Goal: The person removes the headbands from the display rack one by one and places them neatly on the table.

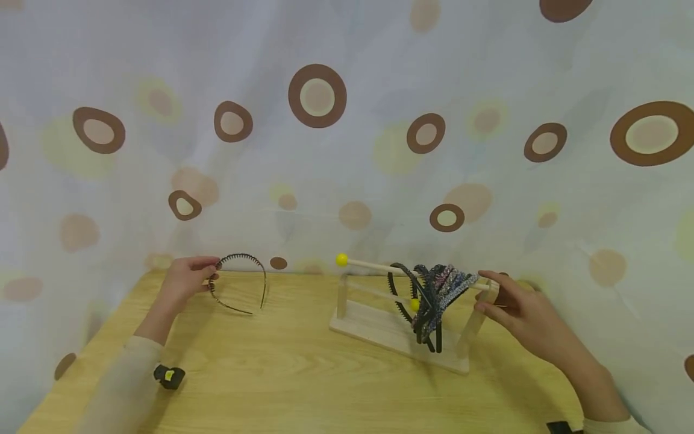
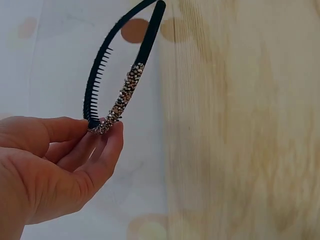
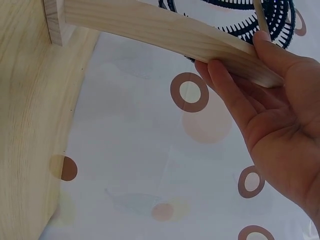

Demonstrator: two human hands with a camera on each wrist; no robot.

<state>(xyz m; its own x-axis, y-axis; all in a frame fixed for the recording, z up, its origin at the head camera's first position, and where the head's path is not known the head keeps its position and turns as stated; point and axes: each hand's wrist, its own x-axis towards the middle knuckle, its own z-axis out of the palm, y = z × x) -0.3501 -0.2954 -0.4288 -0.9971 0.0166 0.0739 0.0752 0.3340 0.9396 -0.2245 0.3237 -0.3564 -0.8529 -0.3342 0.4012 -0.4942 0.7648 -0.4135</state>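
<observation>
While your left hand (image 1: 185, 281) sits between 8 and 9 o'clock in the head view, it pinches a glittered headband (image 1: 264, 282) at 8 o'clock, raised over the table (image 1: 282, 380). Your thumb lies on one side of the band and your fingers on the other, along the glittered stretch; judging by that, the hold is light, and it leaves both tips of the headband free. From the head view those tips point toward 5 o'clock, and the comb teeth face into the curve. Your right hand (image 1: 526, 319), at 4 o'clock, grasps the top of the end upright (image 1: 470, 334) of a wooden stand (image 1: 374, 330), thumb near the root of the upper rod (image 1: 374, 264) and fingers against the board's other face, probably to steady the stand. Whether its base lies flat on the table, you cannot tell for sure. At 5 o'clock, a bunch of other headbands (image 1: 436, 295) hangs over the upper rod, crowded toward your right hand. At the rod's far tip is 1 yellow ball (image 1: 341, 260), likely a stop against bands slipping off; the other of the 2 balls (image 1: 414, 305) shows among the bands.
</observation>
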